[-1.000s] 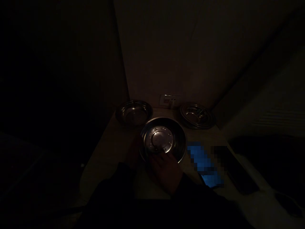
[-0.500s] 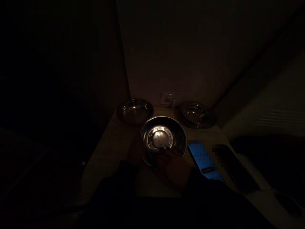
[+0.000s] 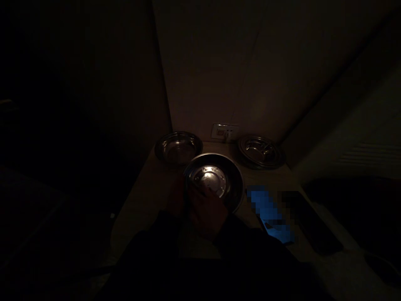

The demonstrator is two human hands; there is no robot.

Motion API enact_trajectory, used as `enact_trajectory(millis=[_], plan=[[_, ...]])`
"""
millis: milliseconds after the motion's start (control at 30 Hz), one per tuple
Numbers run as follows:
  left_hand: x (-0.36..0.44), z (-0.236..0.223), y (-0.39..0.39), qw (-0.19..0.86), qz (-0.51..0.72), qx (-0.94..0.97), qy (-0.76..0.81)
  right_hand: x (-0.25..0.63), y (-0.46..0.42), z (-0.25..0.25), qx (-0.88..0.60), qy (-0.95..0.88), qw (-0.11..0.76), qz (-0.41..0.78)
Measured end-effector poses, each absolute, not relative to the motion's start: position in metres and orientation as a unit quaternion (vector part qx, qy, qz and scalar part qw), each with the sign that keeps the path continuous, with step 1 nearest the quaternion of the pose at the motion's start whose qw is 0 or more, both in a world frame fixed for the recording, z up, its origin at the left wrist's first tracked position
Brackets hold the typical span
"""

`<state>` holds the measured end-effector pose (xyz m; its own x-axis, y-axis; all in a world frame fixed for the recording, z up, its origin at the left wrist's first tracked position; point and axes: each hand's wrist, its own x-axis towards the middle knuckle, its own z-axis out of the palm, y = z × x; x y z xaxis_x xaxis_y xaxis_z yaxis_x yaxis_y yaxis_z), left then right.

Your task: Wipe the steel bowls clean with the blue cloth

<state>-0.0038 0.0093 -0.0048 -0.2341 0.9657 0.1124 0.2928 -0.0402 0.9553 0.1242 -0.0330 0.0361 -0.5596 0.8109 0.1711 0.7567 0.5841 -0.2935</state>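
In the dim light a shiny steel bowl stands on the tabletop before me, with small dark specks or drops on its bright bottom. My left hand is at the bowl's left side, closed on the rim as far as the darkness shows. Over the near left wall lies my right hand, its fingers together and pressed down inside the bowl. Something dark seems to be under those fingers, but I cannot make out what it is.
Another steel bowl sits at the back left. At the back right is a stack of steel plates with compartments. A wall socket is behind. On the right lie a lit phone and a dark flat object.
My right hand has moved left along the bowl's near inner wall, closer to my left hand. The left hand stays at the rim. The bowl has barely shifted.
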Motion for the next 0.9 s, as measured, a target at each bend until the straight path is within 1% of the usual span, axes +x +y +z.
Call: enact_trajectory(millis=[133, 233, 333, 467, 700, 800, 900], plan=[[-0.004, 0.000, 0.009, 0.292, 0.485, 0.585, 0.581, 0.150, -0.044, 0.046, -0.401, -0.906, 0.074, 0.114], [-0.001, 0.004, 0.009, 0.301, 0.484, 0.585, 0.577, 0.174, -0.049, 0.052, -0.376, -0.921, 0.009, 0.103], [0.002, 0.005, 0.007, 0.327, 0.504, 0.568, 0.563, 0.188, -0.050, 0.052, -0.369, -0.926, -0.017, 0.075], [0.004, 0.013, 0.003, 0.362, 0.524, 0.533, 0.557, 0.178, -0.049, 0.043, -0.361, -0.931, 0.009, 0.053], [0.002, 0.016, 0.005, 0.368, 0.522, 0.466, 0.612, 0.131, -0.041, 0.029, -0.406, -0.907, 0.100, 0.048], [0.002, 0.016, 0.005, 0.380, 0.515, 0.461, 0.615, 0.134, -0.044, 0.026, -0.402, -0.908, 0.114, 0.022], [0.006, 0.023, 0.004, 0.371, 0.520, 0.479, 0.603, 0.157, -0.052, 0.027, -0.382, -0.917, 0.112, -0.012]])
